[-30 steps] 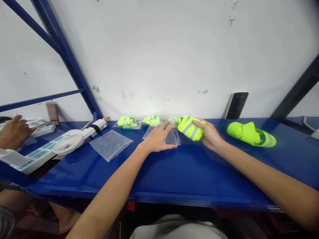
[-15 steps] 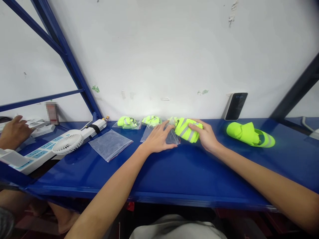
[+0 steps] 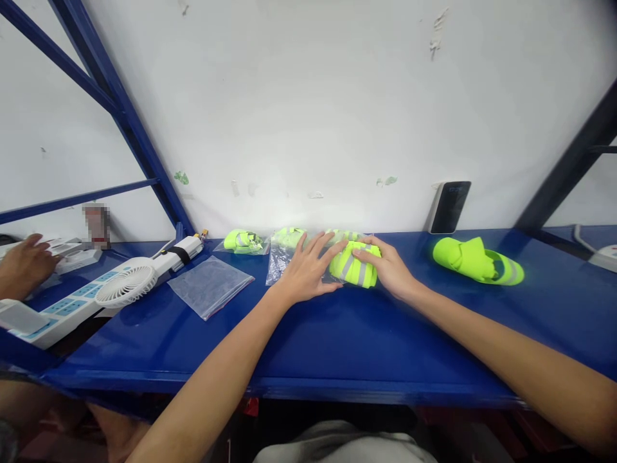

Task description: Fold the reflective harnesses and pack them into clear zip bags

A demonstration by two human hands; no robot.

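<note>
A rolled fluorescent-yellow reflective vest (image 3: 355, 267) with silver bands is gripped at its right end by my right hand (image 3: 388, 267). My left hand (image 3: 308, 270) holds a clear plastic bag (image 3: 276, 265), thumb and fingers apart around the vest's left end. The bag lies mostly under that hand, so how far the vest sits inside it I cannot tell. Behind my hands are a bagged vest (image 3: 292, 236) and another yellow vest (image 3: 344, 235), both partly covered. Further left rests one more bagged vest (image 3: 243, 241).
A flat clear zip bag (image 3: 212, 286) lies on the blue table (image 3: 376, 341). Left of it are a white fan (image 3: 126, 285) and a power strip (image 3: 62, 307); beyond is another person's hand (image 3: 26, 267). At right are a loose rolled vest (image 3: 477, 260) and a phone (image 3: 449, 207) against the wall.
My right hand has brought the rolled vest left and slightly down, against my left hand. The left fingers now reach over its end. The bag beneath looks more crumpled. The view has shifted slightly.
</note>
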